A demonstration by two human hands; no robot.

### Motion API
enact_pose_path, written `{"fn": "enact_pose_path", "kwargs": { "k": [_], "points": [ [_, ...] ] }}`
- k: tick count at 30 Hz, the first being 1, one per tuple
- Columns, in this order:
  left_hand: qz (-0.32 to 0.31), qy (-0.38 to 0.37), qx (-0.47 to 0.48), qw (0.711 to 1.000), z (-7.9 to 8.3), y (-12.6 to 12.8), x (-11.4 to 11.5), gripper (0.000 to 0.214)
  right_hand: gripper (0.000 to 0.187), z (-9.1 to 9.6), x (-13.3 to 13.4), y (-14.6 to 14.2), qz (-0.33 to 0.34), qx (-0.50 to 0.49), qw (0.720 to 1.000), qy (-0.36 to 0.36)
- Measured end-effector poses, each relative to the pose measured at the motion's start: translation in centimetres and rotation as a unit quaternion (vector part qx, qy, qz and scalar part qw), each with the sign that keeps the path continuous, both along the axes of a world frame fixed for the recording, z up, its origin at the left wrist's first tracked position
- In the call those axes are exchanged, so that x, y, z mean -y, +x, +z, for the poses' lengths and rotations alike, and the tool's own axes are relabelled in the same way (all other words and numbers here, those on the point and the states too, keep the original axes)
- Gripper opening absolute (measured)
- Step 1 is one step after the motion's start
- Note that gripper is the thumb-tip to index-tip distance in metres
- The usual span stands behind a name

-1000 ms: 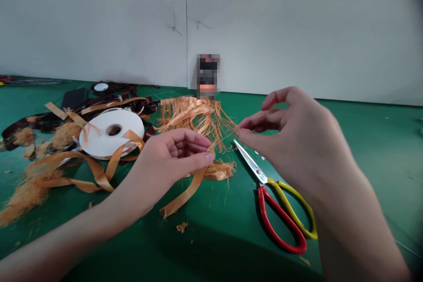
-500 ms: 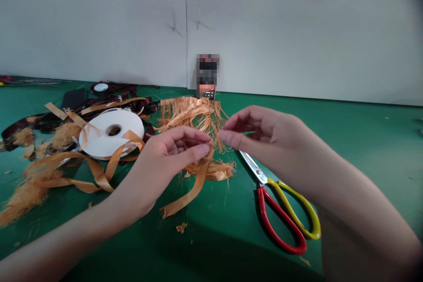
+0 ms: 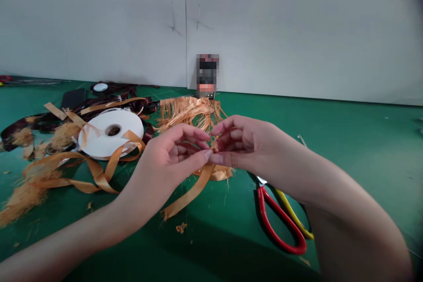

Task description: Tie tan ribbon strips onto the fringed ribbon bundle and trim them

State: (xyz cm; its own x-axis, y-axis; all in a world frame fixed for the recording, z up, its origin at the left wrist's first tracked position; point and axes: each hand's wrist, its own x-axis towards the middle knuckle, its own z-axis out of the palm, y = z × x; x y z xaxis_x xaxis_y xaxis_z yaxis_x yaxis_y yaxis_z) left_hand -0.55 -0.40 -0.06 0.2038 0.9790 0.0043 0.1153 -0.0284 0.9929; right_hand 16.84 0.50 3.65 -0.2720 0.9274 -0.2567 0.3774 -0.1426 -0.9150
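Our forearms reach in from both sides, our left hand (image 3: 173, 161) and right hand (image 3: 246, 147) meeting fingertip to fingertip, both pinching a frayed amber satin ribbon (image 3: 191, 190) whose strip hangs down to the green mat (image 3: 363, 150) (wrists bent, fingers curled). Behind lies a heap of shredded fibres (image 3: 188, 112); a white ribbon spool (image 3: 110, 134) sits left, red-and-yellow-handled scissors (image 3: 280, 224) right, blades hidden beneath our right forearm.

A white ribbon spool (image 3: 94, 139) and red-and-yellow scissors (image 3: 280, 221) lie on a green mat (image 3: 373, 141) below a white wall (image 3: 297, 31).
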Motion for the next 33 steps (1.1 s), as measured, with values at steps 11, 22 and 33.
{"fn": "enact_pose_path", "kwargs": {
  "k": [11,22,33],
  "points": [
    [0.0,0.02,0.017,1.0,-0.5,0.2,-0.1,0.007,0.024,0.0,0.5,-0.2,0.003,-0.004,1.0,0.003],
    [0.03,0.002,0.012,0.999,-0.6,0.4,-0.2,0.014,0.026,-0.2,0.7,-1.1,0.005,0.028,0.999,0.032],
    [-0.013,-0.057,0.077,0.995,-0.5,0.0,-0.6,0.024,0.036,-0.9,-0.4,-0.8,-0.055,0.015,0.998,0.022]
  ]
}}
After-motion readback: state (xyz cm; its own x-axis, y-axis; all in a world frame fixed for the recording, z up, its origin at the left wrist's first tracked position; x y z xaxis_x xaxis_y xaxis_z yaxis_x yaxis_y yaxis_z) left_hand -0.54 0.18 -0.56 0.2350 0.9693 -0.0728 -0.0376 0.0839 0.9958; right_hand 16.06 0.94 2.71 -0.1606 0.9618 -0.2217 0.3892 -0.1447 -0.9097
